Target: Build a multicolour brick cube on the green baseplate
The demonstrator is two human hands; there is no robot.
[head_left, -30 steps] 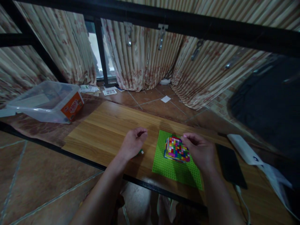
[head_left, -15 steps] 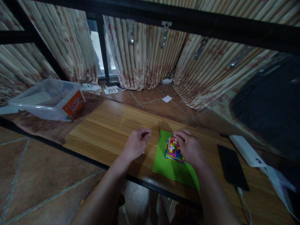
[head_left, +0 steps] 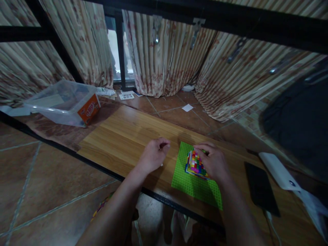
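Right hand: the right hand (head_left: 214, 163) lies curled over the far right part of the brick block (head_left: 195, 164), fingertips (head_left: 202, 147) bent down onto its top edge; it presses on or grips the block, and whether a loose brick sits under the fingers is hidden.
Left hand: the left hand (head_left: 154, 158) rests on the desk (head_left: 120, 136) just left of the baseplate, fingers folded into a loose fist, thumb against forefinger; something small may be pinched there, but I cannot tell. A small pale bit (head_left: 161, 165) peeks out at its lower edge.
Brick block: a low, square stack of many-coloured bricks, seated on the upper middle of the green baseplate (head_left: 191, 184), partly covered by the right hand.
Baseplate: flat on the wooden desk, near its front edge, between the two hands.
Step in hand: to my eye, work on the top layer of the block, the right hand at the bricks while the left waits beside.
Next move calls for: steady downward pressure, baseplate kept from sliding.
Further out: a dark phone (head_left: 261, 188) right of the baseplate; a clear plastic tub (head_left: 64, 106) far left.
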